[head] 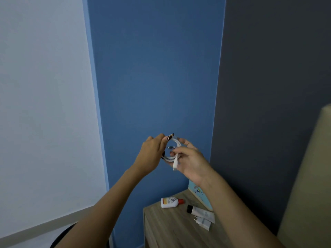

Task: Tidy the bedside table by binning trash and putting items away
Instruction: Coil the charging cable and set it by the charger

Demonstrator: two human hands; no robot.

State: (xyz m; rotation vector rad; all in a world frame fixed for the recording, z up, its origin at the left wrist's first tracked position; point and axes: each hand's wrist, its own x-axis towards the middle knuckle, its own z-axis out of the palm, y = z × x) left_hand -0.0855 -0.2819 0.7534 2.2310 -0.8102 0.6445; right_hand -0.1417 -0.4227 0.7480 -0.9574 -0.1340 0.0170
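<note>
Both hands are raised in front of the blue wall, holding a coiled white charging cable (172,154) between them. My left hand (152,154) pinches the coil's left and top side. My right hand (191,161) grips the right side, and the cable's plug end hangs down from its fingers. Below them the wooden bedside table (172,228) carries a small white bottle with a red cap (171,202) lying on its side, a white tube with a black cap (200,212) and a white plug adapter (203,223).
A light blue box with a printed pattern (196,191) leans against the wall at the table's back, partly behind my right forearm. A beige headboard (308,185) rises at the right. A dark rounded object (60,238) shows at the bottom left on the floor side.
</note>
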